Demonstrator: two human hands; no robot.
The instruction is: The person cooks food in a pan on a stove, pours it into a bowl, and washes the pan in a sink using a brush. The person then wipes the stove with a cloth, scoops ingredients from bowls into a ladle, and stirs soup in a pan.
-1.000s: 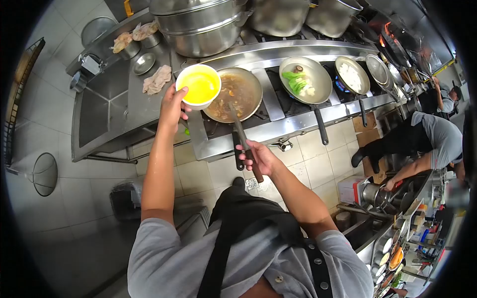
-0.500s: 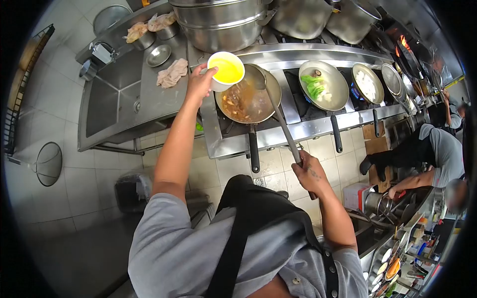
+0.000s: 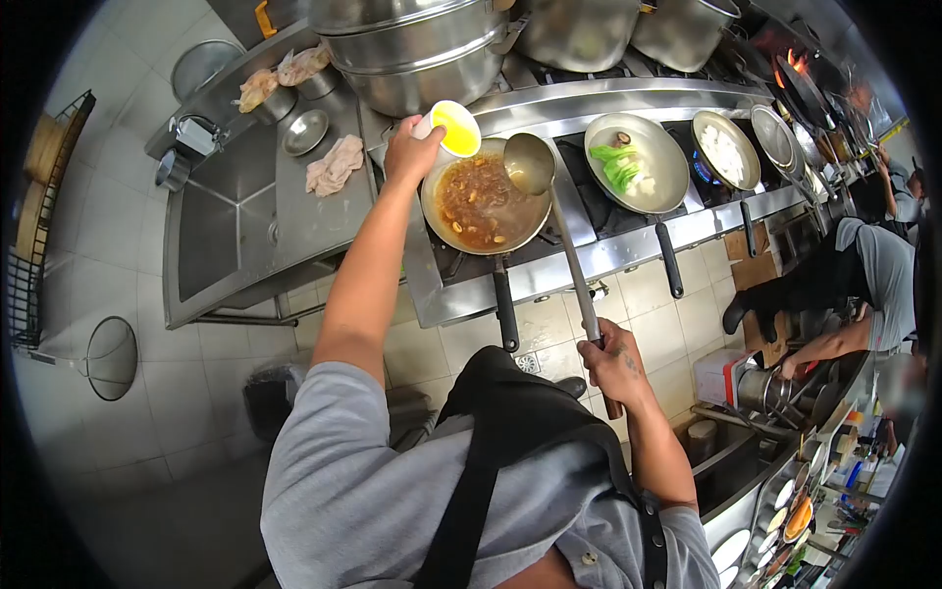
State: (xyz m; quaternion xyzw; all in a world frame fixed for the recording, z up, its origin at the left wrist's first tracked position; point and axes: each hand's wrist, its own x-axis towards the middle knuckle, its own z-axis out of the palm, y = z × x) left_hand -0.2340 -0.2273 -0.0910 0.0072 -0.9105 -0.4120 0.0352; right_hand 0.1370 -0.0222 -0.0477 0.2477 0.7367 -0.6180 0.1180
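My left hand is closed around a white cup, tilted to the right over the far edge of a frying pan. Bright yellow liquid shows inside it. Brown sauce with pale pieces covers the bottom of the frying pan, which sits on the stove with its black handle towards me. Gripped in my right hand is the long handle of a ladle. The ladle's bowl is over the pan's right side, and whether it touches the sauce I cannot tell.
Right of the sauce pan stand a pan with green leaves and a pan with white pieces. Large steel pots line the back. A sink and a crumpled cloth are left. Another person bends at the right.
The cup has tipped further to the right. The ladle's bowl has turned, so its inside now shows, and my right hand sits slightly lower in view.
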